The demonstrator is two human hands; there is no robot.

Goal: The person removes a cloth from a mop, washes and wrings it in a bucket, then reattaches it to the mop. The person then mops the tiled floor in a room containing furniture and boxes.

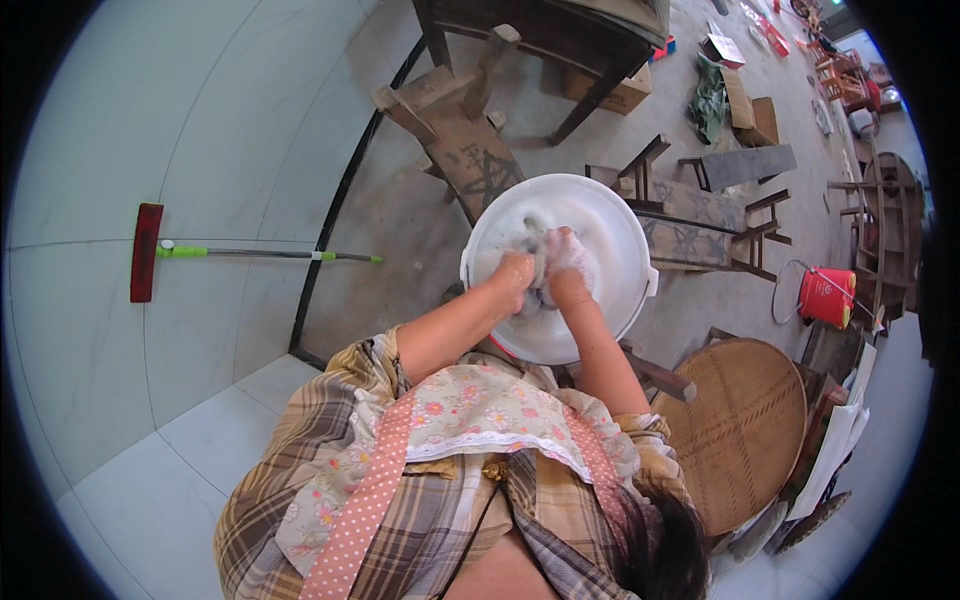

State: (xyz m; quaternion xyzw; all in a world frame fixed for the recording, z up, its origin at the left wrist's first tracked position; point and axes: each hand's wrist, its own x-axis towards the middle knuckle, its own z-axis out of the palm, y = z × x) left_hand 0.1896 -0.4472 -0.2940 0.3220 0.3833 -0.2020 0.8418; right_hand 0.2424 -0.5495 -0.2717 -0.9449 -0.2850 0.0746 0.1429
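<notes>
In the head view a white plastic bucket [634, 251] with foamy, soapy water stands before me. Inside it, both my hands grip a wet, greyish cloth [537, 262], partly hidden by suds. My left hand [516, 274] is on the left side of the cloth, its fingers curled and turned inward. My right hand [568, 259], covered in foam, closes on the cloth's right side. The hands are side by side, close together. The cloth's lower part dips into the foam between my wrists.
Wooden benches [480, 161] lie beyond and right of the bucket, near a dark wooden table [540, 37]. A red mop head [146, 253] with a green and metal pole lies at left. At right are a round woven bamboo tray [739, 435] and a red sprayer tank [825, 296].
</notes>
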